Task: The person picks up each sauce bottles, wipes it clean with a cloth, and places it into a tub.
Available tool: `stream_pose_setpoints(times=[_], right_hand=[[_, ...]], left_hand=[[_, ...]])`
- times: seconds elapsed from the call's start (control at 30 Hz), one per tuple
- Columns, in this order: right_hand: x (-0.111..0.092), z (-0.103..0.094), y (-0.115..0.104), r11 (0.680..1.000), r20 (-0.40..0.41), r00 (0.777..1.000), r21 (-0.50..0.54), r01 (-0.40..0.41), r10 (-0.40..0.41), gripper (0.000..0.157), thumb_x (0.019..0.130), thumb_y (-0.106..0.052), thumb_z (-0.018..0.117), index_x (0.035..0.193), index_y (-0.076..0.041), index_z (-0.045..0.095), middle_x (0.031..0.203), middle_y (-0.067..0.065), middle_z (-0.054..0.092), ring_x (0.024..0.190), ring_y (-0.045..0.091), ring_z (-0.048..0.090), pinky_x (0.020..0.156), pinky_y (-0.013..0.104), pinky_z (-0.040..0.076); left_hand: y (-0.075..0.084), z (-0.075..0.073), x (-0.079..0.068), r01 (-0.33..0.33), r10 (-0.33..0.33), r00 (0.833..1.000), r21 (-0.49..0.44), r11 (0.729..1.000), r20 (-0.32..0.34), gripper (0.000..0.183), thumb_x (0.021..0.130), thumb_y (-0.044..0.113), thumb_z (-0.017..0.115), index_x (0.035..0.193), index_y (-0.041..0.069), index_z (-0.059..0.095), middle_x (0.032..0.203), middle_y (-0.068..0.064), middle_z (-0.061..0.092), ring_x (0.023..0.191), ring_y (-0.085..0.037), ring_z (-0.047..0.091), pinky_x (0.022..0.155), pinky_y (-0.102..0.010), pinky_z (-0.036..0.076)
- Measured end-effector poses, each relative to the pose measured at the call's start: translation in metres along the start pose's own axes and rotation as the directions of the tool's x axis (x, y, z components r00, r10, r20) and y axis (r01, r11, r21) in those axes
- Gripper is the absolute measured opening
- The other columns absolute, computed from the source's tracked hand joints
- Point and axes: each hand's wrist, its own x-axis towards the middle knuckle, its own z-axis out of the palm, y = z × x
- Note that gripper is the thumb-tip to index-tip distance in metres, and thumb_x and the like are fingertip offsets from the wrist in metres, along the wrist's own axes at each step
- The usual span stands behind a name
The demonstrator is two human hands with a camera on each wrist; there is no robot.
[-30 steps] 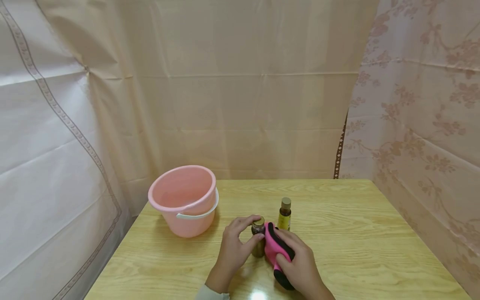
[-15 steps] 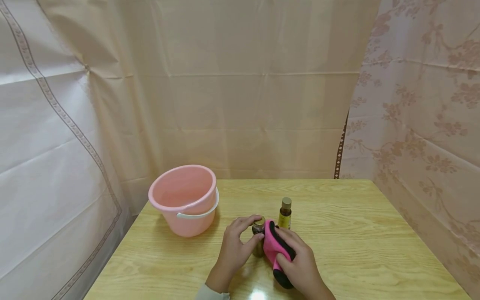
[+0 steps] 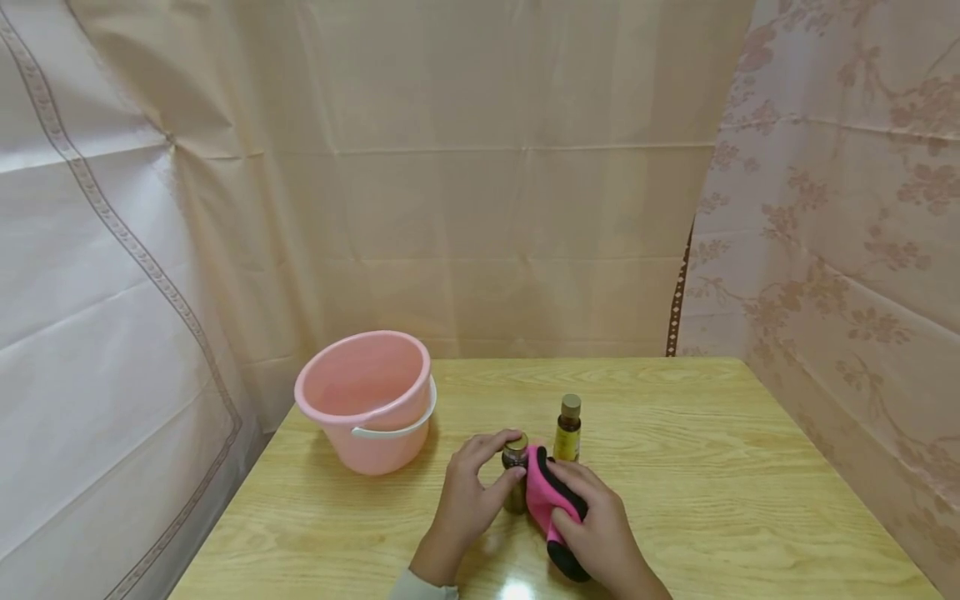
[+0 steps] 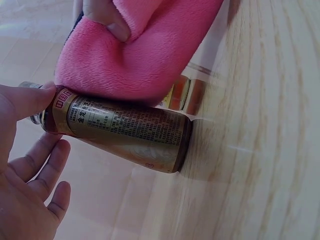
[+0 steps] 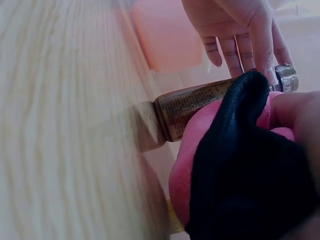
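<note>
A small dark glass bottle with a gold cap (image 3: 516, 457) stands upright on the table. Its brown-gold label, covered in printed text, shows in the left wrist view. My left hand (image 3: 467, 500) pinches the bottle's neck between thumb and fingers, the other fingers spread beside it. With my right hand (image 3: 598, 525) I grip a bunched pink cloth with black edging (image 3: 543, 493). The cloth lies against the right side of the bottle (image 4: 135, 131) and covers part of it. Just behind the cloth stands a second dark bottle with a yellow label (image 3: 568, 435), its lower part hidden.
A pink bucket (image 3: 341, 415) with a white handle (image 3: 401, 429) stands at the table's left side. The wood-grain table (image 3: 697, 467) ends at a back edge in front of beige curtains (image 3: 487, 208). Patterned cloth hangs along the right side.
Very little differs. The pink cloth shifts slightly at the bottle's side, while my left hand keeps the same hold and both bottles stay in place.
</note>
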Motion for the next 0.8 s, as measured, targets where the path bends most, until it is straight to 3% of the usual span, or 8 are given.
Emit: stream_pose_setpoints(times=[0.3, 0.5, 0.8], right_hand=[[0.0002, 0.0012, 0.0006, 0.989, 0.098, 0.988, -0.1, -0.107, 0.117, 0.061, 0.081, 0.001, 0.077, 0.132, -0.029, 0.071, 0.136, 0.0, 0.066, 0.126, 0.027, 0.063, 0.098, 0.047, 0.055], [0.0008, 0.0014, -0.0002, 0.981, 0.115, 0.98, -0.129, -0.144, 0.159, 0.058, 0.082, -0.002, 0.078, 0.132, -0.03, 0.071, 0.136, 0.0, 0.066, 0.126, 0.025, 0.063, 0.099, 0.045, 0.054], [0.001, 0.0013, -0.0006, 0.978, 0.12, 0.979, -0.153, -0.144, 0.163, 0.058, 0.082, -0.002, 0.078, 0.133, -0.029, 0.071, 0.136, 0.0, 0.066, 0.126, 0.025, 0.062, 0.097, 0.045, 0.054]], left_hand=[[0.0005, -0.0002, -0.0004, 0.025, -0.025, 1.0, -0.01, 1.0, 0.011, 0.047, 0.089, 0.023, 0.082, 0.133, 0.03, 0.069, 0.124, 0.01, 0.07, 0.115, -0.012, 0.066, 0.096, -0.048, 0.048], [0.001, 0.0001, -0.0001, 0.054, -0.054, 0.998, -0.02, 0.998, 0.025, 0.048, 0.09, 0.023, 0.082, 0.134, 0.033, 0.068, 0.124, 0.012, 0.07, 0.118, -0.011, 0.064, 0.099, -0.048, 0.046], [0.0014, -0.0005, 0.0001, 0.084, -0.083, 0.996, -0.033, 0.996, 0.028, 0.047, 0.088, 0.029, 0.084, 0.133, 0.034, 0.069, 0.116, 0.01, 0.065, 0.11, -0.013, 0.063, 0.096, -0.044, 0.046]])
